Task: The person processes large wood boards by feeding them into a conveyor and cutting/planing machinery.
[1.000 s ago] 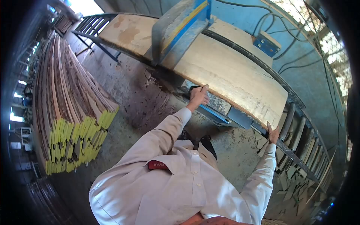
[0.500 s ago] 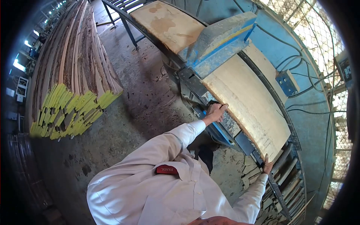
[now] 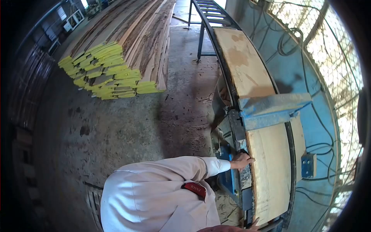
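Note:
A wide, pale wooden board (image 3: pixel 272 170) with a rough near edge lies on the machine bed and runs under a blue metal guard (image 3: pixel 266 121). My left hand (image 3: pixel 241 161) is at the bed's near side, fingers curled around a dark part I cannot make out. One of its fingers reaches the board's edge. At the lower end of the board, my right hand (image 3: pixel 255 223) grips its corner, with a digit against the wood. Most of that hand is hidden at the frame's bottom.
Another board section (image 3: pixel 247 62) shows beyond the guard, on a roller conveyor (image 3: pixel 210 11). A large stack of planks (image 3: pixel 112 69) with yellow-painted ends stands left. A blue switch box (image 3: pixel 308 166) and hanging cables are on the right. Debris lies on the concrete floor.
My view has turned, so the machine appears farther right and more upright, and the plank stack nearer the middle. Both hands stay at about the same places on the machine and board.

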`<act>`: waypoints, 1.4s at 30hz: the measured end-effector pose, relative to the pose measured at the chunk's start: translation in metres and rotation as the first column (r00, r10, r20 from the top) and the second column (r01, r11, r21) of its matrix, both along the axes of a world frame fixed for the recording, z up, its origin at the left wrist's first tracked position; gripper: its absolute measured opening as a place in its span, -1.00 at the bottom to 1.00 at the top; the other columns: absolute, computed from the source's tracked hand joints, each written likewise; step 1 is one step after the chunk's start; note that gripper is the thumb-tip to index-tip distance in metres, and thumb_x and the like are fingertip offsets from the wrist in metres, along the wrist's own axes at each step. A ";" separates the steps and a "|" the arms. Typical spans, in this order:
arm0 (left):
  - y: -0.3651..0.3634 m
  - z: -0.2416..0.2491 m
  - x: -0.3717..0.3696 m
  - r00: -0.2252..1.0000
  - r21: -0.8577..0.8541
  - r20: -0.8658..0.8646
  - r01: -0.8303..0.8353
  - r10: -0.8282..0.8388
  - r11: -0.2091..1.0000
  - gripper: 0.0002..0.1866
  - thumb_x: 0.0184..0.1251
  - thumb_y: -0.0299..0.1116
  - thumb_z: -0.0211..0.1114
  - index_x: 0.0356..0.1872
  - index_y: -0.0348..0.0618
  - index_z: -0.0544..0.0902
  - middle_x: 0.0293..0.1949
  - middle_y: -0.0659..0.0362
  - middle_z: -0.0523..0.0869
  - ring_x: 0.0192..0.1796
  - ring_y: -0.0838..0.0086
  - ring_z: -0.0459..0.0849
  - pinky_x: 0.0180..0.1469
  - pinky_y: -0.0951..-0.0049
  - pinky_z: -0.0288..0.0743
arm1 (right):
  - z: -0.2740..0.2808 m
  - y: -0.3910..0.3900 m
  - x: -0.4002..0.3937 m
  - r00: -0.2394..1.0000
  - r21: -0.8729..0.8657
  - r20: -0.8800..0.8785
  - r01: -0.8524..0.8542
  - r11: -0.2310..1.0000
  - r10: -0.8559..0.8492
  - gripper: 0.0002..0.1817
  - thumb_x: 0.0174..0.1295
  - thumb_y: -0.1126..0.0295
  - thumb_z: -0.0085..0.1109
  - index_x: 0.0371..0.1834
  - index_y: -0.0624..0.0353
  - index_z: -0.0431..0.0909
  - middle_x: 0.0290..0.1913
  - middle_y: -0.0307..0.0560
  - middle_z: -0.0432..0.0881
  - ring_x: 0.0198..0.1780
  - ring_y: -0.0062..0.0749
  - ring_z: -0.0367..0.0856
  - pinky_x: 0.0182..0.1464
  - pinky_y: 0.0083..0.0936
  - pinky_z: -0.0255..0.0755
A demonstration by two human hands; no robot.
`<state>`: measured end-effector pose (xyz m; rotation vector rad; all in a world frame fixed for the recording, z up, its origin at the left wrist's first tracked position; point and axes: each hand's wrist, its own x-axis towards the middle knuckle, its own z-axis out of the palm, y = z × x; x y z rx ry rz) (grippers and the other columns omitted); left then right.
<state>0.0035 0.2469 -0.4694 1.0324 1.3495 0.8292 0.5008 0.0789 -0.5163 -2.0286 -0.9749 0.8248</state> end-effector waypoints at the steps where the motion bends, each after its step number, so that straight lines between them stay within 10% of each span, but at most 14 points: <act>1: 0.002 -0.001 0.001 1.000 -0.032 0.002 0.001 -0.001 0.999 -0.42 0.60 0.09 0.03 -0.25 -0.31 0.70 -0.66 0.12 0.67 -0.63 0.42 0.72 -0.53 0.41 0.63 | -0.003 0.004 -0.003 1.000 0.005 0.002 0.000 1.000 0.000 -0.12 0.29 -0.07 0.37 0.32 0.60 0.39 0.24 0.17 0.57 0.17 -0.22 0.56 0.28 -0.34 0.43; 16: 0.009 -0.021 0.008 1.000 -0.057 0.022 -0.019 0.020 0.998 -0.31 0.51 0.21 0.04 -0.52 -0.28 0.63 -0.67 0.07 0.67 -0.63 0.34 0.73 -0.58 0.37 0.62 | -0.008 -0.003 0.015 0.997 0.075 -0.059 0.043 0.996 -0.039 -0.06 0.27 -0.14 0.37 0.27 0.68 0.38 -0.02 0.21 0.70 -0.13 -0.31 0.68 0.07 -0.42 0.56; 17: 0.012 -0.024 0.010 1.000 -0.067 0.002 -0.006 0.007 0.998 -0.31 0.50 0.23 0.04 -0.55 -0.27 0.61 -0.67 0.07 0.67 -0.64 0.35 0.72 -0.59 0.37 0.62 | -0.008 -0.003 0.016 0.999 0.006 -0.042 0.028 1.000 -0.028 -0.08 0.19 -0.28 0.36 -0.09 0.69 0.62 -0.20 0.03 0.67 -0.21 -0.33 0.52 -0.06 -0.31 0.50; 19: 0.010 -0.015 0.006 1.000 -0.048 -0.005 -0.001 0.001 0.999 -0.33 0.51 0.20 0.06 -0.57 -0.25 0.59 -0.68 0.07 0.66 -0.67 0.37 0.70 -0.58 0.38 0.62 | -0.046 0.000 0.066 0.960 -0.123 0.282 0.036 0.992 0.000 -0.05 0.15 -0.29 0.38 -0.08 0.69 0.59 -0.15 0.11 0.67 -0.15 -0.31 0.56 -0.02 -0.32 0.51; 21: 0.006 -0.001 0.000 0.999 -0.036 -0.017 0.033 -0.034 0.999 -0.34 0.53 0.18 0.06 -0.57 -0.24 0.58 -0.66 0.09 0.67 -0.65 0.40 0.70 -0.58 0.42 0.61 | -0.026 0.000 0.033 0.988 0.118 0.138 0.048 0.992 -0.065 0.10 0.12 -0.19 0.47 0.34 0.70 0.28 0.24 0.36 0.55 0.23 -0.06 0.52 0.35 -0.29 0.36; 24: 0.005 0.001 -0.002 0.999 -0.036 -0.026 0.040 -0.041 0.999 -0.35 0.55 0.17 0.06 -0.57 -0.22 0.57 -0.64 0.11 0.68 -0.64 0.44 0.69 -0.58 0.46 0.60 | -0.006 0.001 0.020 0.985 0.057 0.173 0.002 0.998 -0.012 0.08 0.13 -0.17 0.47 0.33 0.69 0.30 0.27 0.37 0.52 0.25 -0.06 0.51 0.36 -0.29 0.35; 35: 0.007 0.002 -0.004 0.999 -0.089 0.016 0.044 -0.043 0.995 -0.36 0.49 0.20 0.12 -0.49 -0.27 0.59 -0.61 0.09 0.68 -0.64 0.43 0.70 -0.61 0.50 0.58 | -0.020 -0.001 0.035 0.993 0.067 0.114 -0.021 0.998 0.013 -0.27 0.25 -0.11 0.38 0.07 0.48 0.62 0.01 0.05 0.70 0.03 -0.35 0.61 0.12 -0.40 0.49; 37: 0.009 -0.011 0.001 0.998 -0.069 0.064 0.020 -0.015 0.997 -0.38 0.48 0.16 0.16 -0.45 -0.33 0.59 -0.60 0.03 0.68 -0.66 0.39 0.68 -0.64 0.45 0.58 | -0.014 0.001 0.031 0.939 -0.068 0.338 -0.040 0.997 0.061 -0.12 0.23 -0.17 0.35 0.28 0.51 0.48 0.26 0.25 0.60 0.26 -0.11 0.57 0.34 -0.30 0.37; 42: 0.011 -0.023 0.013 0.996 -0.076 0.076 -0.048 0.053 0.996 -0.39 0.47 0.17 0.17 -0.38 -0.32 0.64 -0.63 0.07 0.66 -0.67 0.38 0.69 -0.65 0.45 0.57 | 0.003 0.001 0.019 0.946 -0.213 0.323 0.038 0.976 0.034 -0.13 0.18 -0.32 0.28 0.07 0.45 0.65 0.02 0.29 0.73 0.06 0.01 0.71 0.15 -0.19 0.48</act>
